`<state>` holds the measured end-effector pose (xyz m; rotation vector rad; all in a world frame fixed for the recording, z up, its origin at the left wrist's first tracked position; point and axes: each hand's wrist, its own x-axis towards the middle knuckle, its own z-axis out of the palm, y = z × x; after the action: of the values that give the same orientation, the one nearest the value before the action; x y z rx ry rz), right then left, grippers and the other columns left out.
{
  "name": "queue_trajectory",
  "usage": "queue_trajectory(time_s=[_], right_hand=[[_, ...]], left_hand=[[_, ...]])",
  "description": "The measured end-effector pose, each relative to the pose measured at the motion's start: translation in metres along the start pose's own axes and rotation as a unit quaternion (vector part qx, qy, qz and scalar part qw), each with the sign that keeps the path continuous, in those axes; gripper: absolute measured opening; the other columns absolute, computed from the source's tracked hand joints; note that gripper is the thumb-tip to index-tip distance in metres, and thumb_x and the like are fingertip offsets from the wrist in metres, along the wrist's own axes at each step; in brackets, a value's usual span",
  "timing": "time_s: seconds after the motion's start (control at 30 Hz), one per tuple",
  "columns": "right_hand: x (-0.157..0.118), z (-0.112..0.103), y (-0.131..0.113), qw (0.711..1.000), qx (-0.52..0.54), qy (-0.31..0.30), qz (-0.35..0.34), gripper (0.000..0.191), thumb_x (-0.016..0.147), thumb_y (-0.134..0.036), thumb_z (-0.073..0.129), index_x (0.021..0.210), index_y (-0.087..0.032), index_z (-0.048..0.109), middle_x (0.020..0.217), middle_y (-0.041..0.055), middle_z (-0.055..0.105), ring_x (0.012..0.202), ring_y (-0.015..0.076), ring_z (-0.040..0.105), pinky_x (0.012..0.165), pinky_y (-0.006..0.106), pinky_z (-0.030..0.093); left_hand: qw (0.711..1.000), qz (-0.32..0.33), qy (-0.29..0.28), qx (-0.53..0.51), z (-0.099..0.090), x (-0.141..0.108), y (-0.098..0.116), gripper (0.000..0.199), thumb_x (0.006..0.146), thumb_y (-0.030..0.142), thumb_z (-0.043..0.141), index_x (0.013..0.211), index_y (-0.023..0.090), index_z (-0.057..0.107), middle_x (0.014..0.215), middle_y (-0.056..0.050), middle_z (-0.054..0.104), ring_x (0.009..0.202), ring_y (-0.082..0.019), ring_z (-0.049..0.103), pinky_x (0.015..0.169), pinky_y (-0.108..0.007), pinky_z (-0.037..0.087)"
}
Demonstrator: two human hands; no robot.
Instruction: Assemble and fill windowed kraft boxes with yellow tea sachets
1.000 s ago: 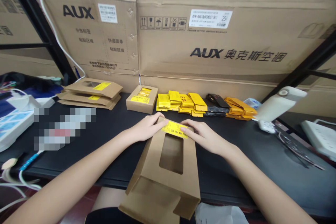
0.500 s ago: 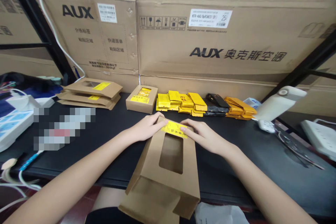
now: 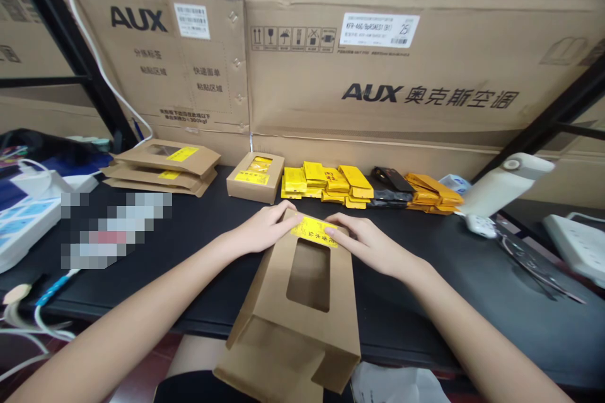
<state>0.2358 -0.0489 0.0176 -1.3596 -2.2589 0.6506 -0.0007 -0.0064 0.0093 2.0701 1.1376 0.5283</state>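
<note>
A brown cardboard box (image 3: 269, 327) with a dark window and a yellow label (image 3: 314, 231) lies over the front edge of the black table, its flaps open at the near end. My left hand (image 3: 269, 227) grips the far left corner of the box, thumb on top by the label. On the far right corner my right hand (image 3: 363, 240) holds it too, a thumb and finger resting near the label. The undersides of both hands' fingers are hidden behind the box.
Behind stand a closed windowed box (image 3: 255, 192), yellow packets (image 3: 331, 182), black packets (image 3: 390, 187) and orange packets (image 3: 432, 192). Flat boxes (image 3: 189, 164) are stacked at left, near a power strip (image 3: 33, 220). A white bottle (image 3: 501, 186) and glasses (image 3: 534, 267) lie right.
</note>
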Motion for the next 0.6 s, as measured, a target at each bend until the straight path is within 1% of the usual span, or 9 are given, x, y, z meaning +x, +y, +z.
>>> queue_trajectory(time_s=[0.3, 0.6], right_hand=[[-0.0005, 0.0003, 0.0005, 1.0, -0.003, -0.002, 0.0, 0.044, 0.095, -0.05, 0.043, 0.113, -0.015, 0.063, 0.106, 0.0116, 0.07, 0.089, 0.0237, 0.063, 0.079, 0.036, 0.047], [-0.001, 0.0011, 0.0046, 1.0, 0.0, -0.011, -0.005, 0.044, 0.096, -0.05, 0.042, 0.115, -0.014, 0.061, 0.107, 0.0108, 0.069, 0.089, 0.0215, 0.062, 0.079, 0.035, 0.047]], left_hand=[[1.0, 0.006, 0.001, 0.001, 0.0009, 0.0013, -0.0004, 0.039, 0.091, 0.052, 0.039, 0.105, 0.019, 0.055, 0.103, -0.007, 0.067, 0.099, -0.025, 0.061, 0.086, -0.034, 0.043], [1.0, 0.007, -0.003, 0.005, 0.0014, 0.0005, -0.0027, 0.038, 0.092, 0.052, 0.039, 0.105, 0.02, 0.054, 0.102, -0.006, 0.067, 0.098, -0.023, 0.06, 0.085, -0.034, 0.042]])
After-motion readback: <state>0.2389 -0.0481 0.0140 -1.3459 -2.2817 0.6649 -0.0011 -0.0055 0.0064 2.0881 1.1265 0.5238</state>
